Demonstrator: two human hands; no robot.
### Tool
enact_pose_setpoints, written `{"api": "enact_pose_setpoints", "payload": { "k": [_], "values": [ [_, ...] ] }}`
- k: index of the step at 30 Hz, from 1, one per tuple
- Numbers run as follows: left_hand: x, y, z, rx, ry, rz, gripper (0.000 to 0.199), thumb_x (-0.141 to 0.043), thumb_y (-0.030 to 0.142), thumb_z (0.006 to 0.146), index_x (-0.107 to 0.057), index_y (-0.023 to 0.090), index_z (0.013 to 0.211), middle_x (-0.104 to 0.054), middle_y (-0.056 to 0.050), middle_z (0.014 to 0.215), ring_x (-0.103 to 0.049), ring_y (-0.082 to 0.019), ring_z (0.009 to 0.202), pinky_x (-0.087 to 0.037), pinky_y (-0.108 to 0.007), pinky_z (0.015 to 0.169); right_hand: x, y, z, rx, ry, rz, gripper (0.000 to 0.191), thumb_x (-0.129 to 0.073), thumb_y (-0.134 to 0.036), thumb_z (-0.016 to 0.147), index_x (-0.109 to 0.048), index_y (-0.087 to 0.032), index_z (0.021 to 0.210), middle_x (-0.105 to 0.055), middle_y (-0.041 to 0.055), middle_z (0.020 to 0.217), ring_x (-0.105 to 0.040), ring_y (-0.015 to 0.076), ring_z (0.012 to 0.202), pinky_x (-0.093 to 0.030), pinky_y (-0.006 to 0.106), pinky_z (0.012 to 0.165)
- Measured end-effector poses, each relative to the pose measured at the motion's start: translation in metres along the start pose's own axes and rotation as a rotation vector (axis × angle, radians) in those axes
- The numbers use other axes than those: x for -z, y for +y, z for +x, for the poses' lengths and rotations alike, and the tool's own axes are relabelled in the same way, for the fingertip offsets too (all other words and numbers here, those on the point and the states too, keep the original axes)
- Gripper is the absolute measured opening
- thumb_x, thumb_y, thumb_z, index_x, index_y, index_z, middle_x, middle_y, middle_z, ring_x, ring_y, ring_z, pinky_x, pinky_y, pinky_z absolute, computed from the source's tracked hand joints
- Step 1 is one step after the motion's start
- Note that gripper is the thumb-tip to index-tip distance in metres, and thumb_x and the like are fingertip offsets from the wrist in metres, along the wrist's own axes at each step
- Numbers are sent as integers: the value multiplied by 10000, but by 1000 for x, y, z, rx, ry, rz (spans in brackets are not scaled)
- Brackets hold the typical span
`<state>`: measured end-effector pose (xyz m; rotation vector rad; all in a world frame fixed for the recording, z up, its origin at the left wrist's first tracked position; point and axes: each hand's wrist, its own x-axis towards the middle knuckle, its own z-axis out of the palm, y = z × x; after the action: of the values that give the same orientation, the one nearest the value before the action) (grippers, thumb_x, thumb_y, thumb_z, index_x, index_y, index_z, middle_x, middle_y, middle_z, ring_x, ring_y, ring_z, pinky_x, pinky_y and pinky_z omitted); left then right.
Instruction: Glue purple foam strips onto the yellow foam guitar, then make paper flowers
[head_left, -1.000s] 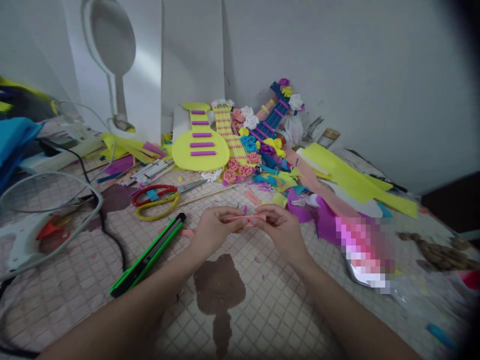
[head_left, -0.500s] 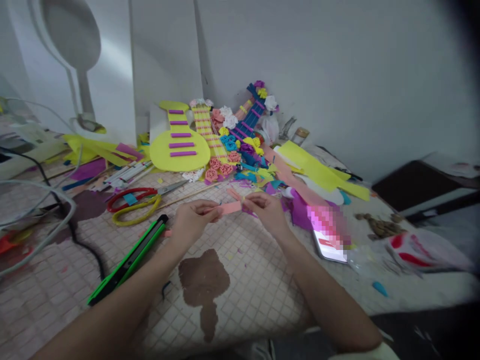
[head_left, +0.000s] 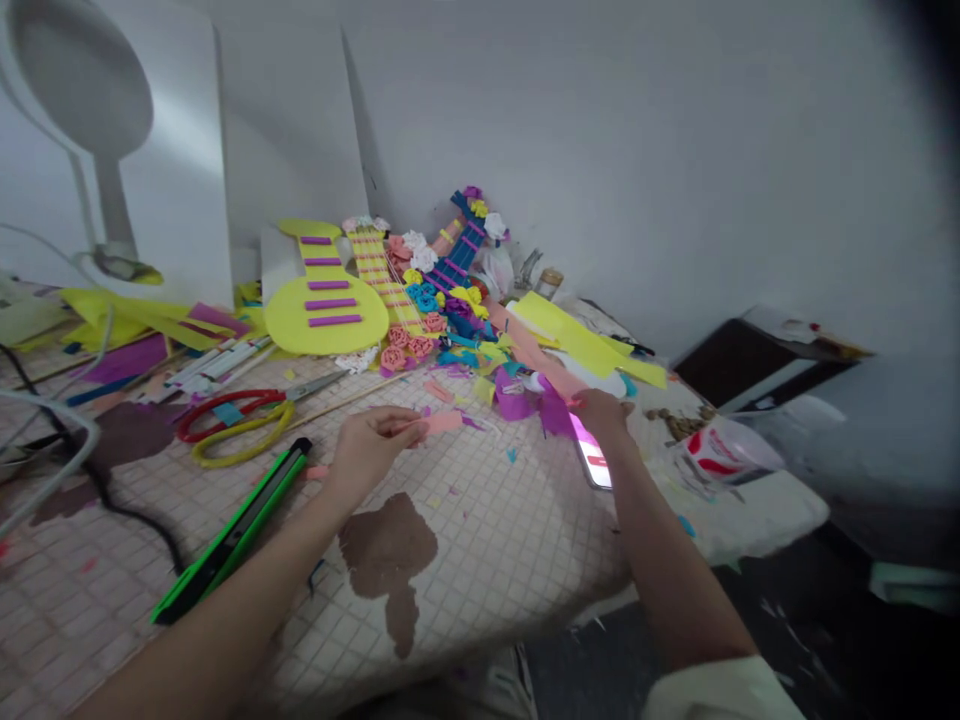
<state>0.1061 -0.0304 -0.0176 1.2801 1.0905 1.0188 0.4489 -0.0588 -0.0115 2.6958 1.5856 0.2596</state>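
Observation:
My left hand pinches a short pink crepe-paper strip between thumb and fingertips, above the tiled-pattern tabletop. Farther right, my right hand has its fingers bent round the near end of a long pink paper sheet; its fingertips are partly hidden. Just under that hand lies a lit phone, partly covered by the wrist. Purple paper sits beside the fingers. Near the left hand are red-and-yellow-handled scissors and a green box cutter.
At the back stand a yellow guitar-shaped cutout with purple bars and other paper instruments with flowers. Yellow sheets lie back right. A plastic cup is near the right edge; cables cross the left side.
My right hand has left the small strip and moved right to the long pink sheet by the phone. My left hand still holds the short strip. The view has shifted right.

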Motion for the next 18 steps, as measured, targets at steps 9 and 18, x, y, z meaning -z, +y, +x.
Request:
{"api": "enact_pose_setpoints", "payload": {
  "k": [9, 18],
  "values": [
    [4, 4, 2, -24, 7, 8, 215, -733, 283, 570, -661, 134, 707, -643, -21, 554, -592, -133, 537, -463, -206, 497, 45, -8, 58, 40, 131, 255, 375, -407, -310, 831, -655, -74, 983, -686, 101, 833, -610, 184, 735, -431, 267, 617],
    [6, 5, 1, -55, 4, -56, 241, -733, 283, 578, -648, 125, 739, -646, -21, 562, -598, -131, 536, -468, -214, 509, 25, -34, 52, 173, -56, 263, 261, -599, -377, 772, -655, -127, 825, -660, 43, 780, -610, 158, 712, -479, 305, 669]
  ]
}}
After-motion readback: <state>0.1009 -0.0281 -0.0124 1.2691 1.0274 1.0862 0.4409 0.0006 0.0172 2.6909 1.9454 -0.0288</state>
